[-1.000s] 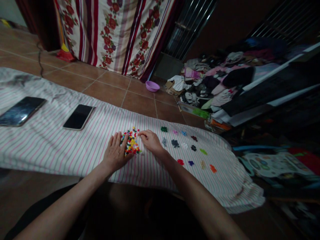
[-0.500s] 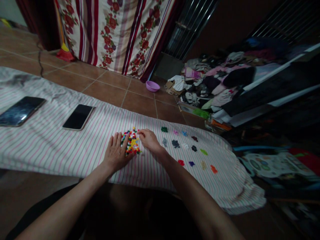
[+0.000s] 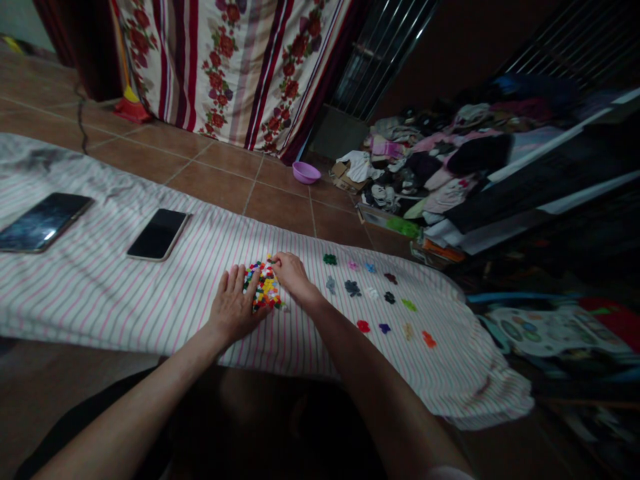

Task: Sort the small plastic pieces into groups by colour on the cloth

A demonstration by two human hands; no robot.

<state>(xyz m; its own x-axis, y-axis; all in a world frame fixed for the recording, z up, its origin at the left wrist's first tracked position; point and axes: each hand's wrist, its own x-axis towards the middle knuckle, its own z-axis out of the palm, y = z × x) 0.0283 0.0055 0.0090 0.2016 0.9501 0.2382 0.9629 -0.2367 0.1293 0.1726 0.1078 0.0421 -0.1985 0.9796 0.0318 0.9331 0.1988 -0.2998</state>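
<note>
A mixed heap of tiny colourful plastic pieces [image 3: 269, 287] lies on the striped cloth [image 3: 210, 280]. My left hand [image 3: 233, 300] rests flat along the heap's left side, fingers spread and partly covering it. At the heap's upper right edge, the fingers of my right hand [image 3: 291, 272] are pinched together; whatever is between them is too small to make out. To the right are small piles sorted by colour, among them a dark green pile [image 3: 329, 259], a dark grey pile [image 3: 353, 288], a red pile [image 3: 363, 326] and an orange pile [image 3: 429, 339].
A phone [image 3: 158, 235] and a larger dark-screened device [image 3: 45, 222] lie on the cloth at left. Beyond the cloth's far edge, a purple basin [image 3: 306, 173] stands on the tiled floor, near a heap of clothes [image 3: 430, 153]. A floral curtain [image 3: 230, 67] hangs behind.
My right hand has shifted slightly left and away from me, onto the heap's upper edge. My left hand has stayed nearly in place.
</note>
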